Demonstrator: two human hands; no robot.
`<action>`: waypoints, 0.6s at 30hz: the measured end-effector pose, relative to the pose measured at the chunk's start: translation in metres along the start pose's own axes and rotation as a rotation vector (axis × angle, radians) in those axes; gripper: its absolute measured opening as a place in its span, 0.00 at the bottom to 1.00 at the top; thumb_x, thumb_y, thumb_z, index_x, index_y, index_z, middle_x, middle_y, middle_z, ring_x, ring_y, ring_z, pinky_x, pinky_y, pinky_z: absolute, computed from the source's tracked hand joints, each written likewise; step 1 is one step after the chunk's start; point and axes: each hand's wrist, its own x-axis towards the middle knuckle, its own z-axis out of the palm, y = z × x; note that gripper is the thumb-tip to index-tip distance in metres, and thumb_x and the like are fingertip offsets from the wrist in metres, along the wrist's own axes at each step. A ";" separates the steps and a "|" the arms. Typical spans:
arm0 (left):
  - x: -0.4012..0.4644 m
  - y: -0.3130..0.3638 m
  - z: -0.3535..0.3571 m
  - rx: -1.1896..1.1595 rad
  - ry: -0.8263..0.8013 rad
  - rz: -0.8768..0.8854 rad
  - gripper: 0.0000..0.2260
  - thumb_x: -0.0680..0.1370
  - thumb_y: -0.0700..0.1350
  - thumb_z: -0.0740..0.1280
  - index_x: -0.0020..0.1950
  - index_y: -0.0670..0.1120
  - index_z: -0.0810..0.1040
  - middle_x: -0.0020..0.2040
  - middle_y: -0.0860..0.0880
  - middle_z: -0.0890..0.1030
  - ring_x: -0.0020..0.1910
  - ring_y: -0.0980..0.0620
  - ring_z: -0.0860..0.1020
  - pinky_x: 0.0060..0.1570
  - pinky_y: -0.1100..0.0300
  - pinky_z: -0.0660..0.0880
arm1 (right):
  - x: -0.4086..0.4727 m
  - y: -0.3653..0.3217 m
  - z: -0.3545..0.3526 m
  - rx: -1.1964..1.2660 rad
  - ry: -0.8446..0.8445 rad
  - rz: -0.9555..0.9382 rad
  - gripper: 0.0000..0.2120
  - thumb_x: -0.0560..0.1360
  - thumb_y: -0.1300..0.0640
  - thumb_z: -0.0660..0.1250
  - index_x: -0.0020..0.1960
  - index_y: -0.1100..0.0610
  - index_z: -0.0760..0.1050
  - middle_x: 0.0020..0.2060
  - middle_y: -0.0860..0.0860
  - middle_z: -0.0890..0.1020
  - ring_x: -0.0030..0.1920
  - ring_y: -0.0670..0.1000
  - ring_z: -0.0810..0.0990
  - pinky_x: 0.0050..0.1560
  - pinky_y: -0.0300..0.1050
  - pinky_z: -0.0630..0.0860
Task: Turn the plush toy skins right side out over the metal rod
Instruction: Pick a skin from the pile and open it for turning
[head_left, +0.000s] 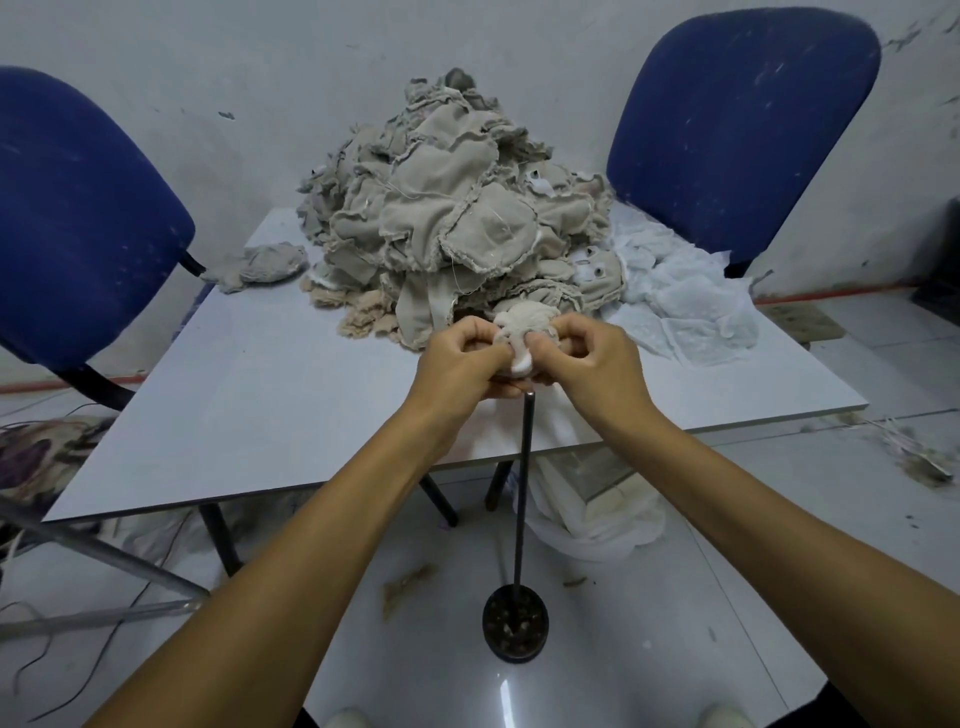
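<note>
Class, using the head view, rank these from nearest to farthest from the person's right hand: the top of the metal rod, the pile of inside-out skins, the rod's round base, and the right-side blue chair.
From the right hand:
1. Top of the metal rod, just below the hands.
2. Pile of inside-out skins, behind on the table.
3 and 4. Round base, down on the floor, and blue chair, back right: too close to call.
</note>
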 end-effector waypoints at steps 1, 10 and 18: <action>-0.001 0.000 0.001 0.003 -0.012 0.007 0.05 0.76 0.33 0.65 0.43 0.41 0.74 0.38 0.41 0.83 0.37 0.43 0.84 0.36 0.58 0.80 | 0.002 0.001 0.001 0.020 0.013 0.037 0.13 0.70 0.47 0.71 0.37 0.57 0.77 0.24 0.45 0.77 0.28 0.43 0.77 0.38 0.53 0.80; -0.001 -0.007 0.000 0.387 -0.011 0.138 0.09 0.72 0.37 0.76 0.42 0.44 0.76 0.36 0.47 0.76 0.38 0.43 0.82 0.41 0.48 0.83 | 0.006 0.014 0.016 0.198 -0.006 0.362 0.05 0.69 0.57 0.71 0.37 0.59 0.80 0.31 0.54 0.81 0.34 0.54 0.81 0.44 0.55 0.84; 0.009 -0.007 -0.006 0.032 0.114 0.037 0.04 0.74 0.36 0.69 0.42 0.42 0.76 0.31 0.44 0.82 0.27 0.50 0.81 0.28 0.62 0.77 | 0.001 0.002 -0.002 0.342 -0.310 0.195 0.07 0.76 0.58 0.71 0.52 0.61 0.79 0.33 0.48 0.82 0.37 0.44 0.83 0.41 0.37 0.79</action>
